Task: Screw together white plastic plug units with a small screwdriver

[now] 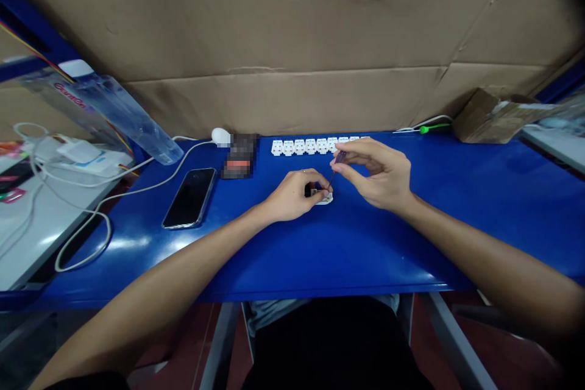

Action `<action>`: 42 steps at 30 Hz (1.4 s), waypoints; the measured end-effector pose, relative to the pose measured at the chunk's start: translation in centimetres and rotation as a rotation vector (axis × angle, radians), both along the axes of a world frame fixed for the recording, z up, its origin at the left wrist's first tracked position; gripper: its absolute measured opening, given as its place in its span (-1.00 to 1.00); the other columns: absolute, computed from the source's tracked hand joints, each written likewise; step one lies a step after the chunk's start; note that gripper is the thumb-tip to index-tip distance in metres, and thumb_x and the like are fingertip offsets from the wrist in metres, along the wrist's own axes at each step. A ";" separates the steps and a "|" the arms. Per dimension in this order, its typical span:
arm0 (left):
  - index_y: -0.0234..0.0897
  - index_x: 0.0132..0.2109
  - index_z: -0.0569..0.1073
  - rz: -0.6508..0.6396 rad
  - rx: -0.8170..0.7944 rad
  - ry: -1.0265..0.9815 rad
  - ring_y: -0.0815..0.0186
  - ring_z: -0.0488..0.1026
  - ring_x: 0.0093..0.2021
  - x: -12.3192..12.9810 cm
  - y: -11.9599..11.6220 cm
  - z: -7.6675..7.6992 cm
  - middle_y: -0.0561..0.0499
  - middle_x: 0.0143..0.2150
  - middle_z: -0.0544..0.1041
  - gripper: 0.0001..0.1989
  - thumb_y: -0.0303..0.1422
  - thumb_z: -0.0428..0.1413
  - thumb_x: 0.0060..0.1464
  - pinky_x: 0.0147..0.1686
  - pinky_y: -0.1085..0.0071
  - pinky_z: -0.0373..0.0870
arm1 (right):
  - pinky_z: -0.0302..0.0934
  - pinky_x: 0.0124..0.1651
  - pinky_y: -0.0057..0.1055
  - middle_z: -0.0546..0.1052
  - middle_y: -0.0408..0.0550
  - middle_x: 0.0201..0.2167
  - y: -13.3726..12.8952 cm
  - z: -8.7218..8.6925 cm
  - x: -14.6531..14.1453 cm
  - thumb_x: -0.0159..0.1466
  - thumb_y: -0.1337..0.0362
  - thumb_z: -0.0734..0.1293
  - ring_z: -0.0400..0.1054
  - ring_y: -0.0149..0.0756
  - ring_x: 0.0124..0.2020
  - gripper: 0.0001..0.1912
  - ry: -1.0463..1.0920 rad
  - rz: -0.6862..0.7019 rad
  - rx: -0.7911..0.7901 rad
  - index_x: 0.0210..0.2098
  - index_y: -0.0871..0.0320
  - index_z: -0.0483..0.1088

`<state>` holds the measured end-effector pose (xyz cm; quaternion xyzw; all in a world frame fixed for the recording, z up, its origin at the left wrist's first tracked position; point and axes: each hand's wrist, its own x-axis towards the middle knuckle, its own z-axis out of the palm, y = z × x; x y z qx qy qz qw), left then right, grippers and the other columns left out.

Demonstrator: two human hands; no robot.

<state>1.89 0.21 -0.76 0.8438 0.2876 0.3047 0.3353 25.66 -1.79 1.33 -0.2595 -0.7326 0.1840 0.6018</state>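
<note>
My right hand [381,173] pinches the dark purple handle of a small screwdriver [340,158] between thumb and fingers. Its thin shaft slants down to the left, and the tip meets a small white plastic part [326,198] on the blue table. My left hand [297,195] is closed around that part, thumb and fingertips steadying it; the fingers hide much of it. Behind both hands stands a row of several white plastic modules [299,147] that look like socket inserts. The right hand covers some of the row's right end.
On the blue table [283,256], a phone [191,198] lies left of my hands, near a blurred-out dark item [240,157] and a white cable [150,189]. A tilted clear bottle [132,113] is at the left. A cardboard box [484,116] sits back right; cardboard [292,30] lines the back.
</note>
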 end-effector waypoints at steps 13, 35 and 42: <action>-0.20 -0.08 0.68 0.024 0.105 0.072 0.18 0.67 -0.12 -0.1 0.0 0.1 -0.05 -0.07 0.79 -0.87 -0.32 0.24 0.48 -0.02 0.17 0.56 | 0.81 0.12 -0.22 0.85 -0.13 0.07 -0.3 0.3 -0.2 0.47 0.25 0.61 0.83 -0.21 -0.06 -0.58 -0.034 0.024 -0.062 0.29 -0.11 0.70; -0.25 0.02 0.73 0.517 0.373 0.699 -0.14 0.59 0.18 -7.0 5.2 2.9 -0.21 0.11 0.76 -0.81 -0.41 0.18 0.50 0.23 -0.09 0.54 | 0.80 0.03 -0.38 0.83 -0.07 0.09 -0.6 0.3 0.2 0.48 0.39 0.56 0.84 -0.26 -0.08 -0.52 -0.092 0.159 -0.013 0.35 0.00 0.66; -0.24 0.01 0.75 0.630 0.393 0.807 -0.29 0.50 0.30 -7.5 5.2 3.6 -0.31 0.17 0.72 -0.80 -0.35 0.20 0.51 0.28 -0.23 0.46 | 0.80 0.03 -0.37 0.83 -0.09 0.10 -0.6 0.3 0.3 0.46 0.43 0.56 0.84 -0.25 -0.07 -0.47 -0.094 0.170 -0.013 0.37 -0.05 0.67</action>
